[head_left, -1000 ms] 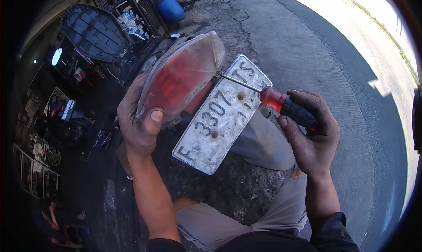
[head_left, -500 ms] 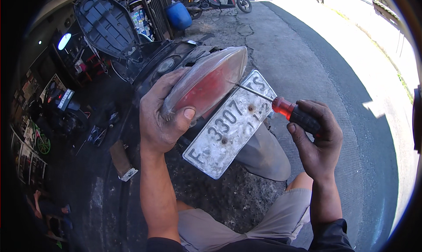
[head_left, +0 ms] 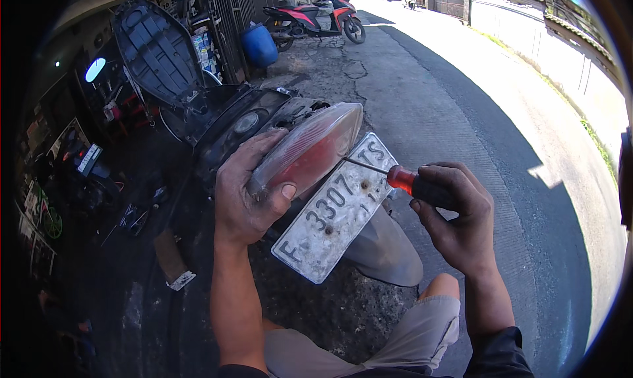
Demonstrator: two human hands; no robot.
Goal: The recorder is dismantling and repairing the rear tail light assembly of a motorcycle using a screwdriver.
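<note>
My left hand (head_left: 247, 197) grips the tail light (head_left: 310, 146) at the rear of a scooter (head_left: 224, 124); the lens is red under a clear cover. Below it hangs a worn white licence plate (head_left: 336, 210), tilted. My right hand (head_left: 455, 216) is closed around a screwdriver (head_left: 402, 178) with a red and black handle. Its thin shaft points left, and its tip reaches the gap between the tail light and the top of the plate. Where the tip touches is hidden under the lens edge.
The scooter's seat (head_left: 155, 48) is lifted open. A grey rear mudguard (head_left: 382, 253) sits under the plate. A dim workshop with tools lies on the left. A blue barrel (head_left: 258, 45) and a parked red motorbike (head_left: 310, 19) stand farther up the paved road.
The view has tilted up and shifted, showing more of the road and the open seat. Both hands keep their hold; the screwdriver tip stays at the tail light's lower edge.
</note>
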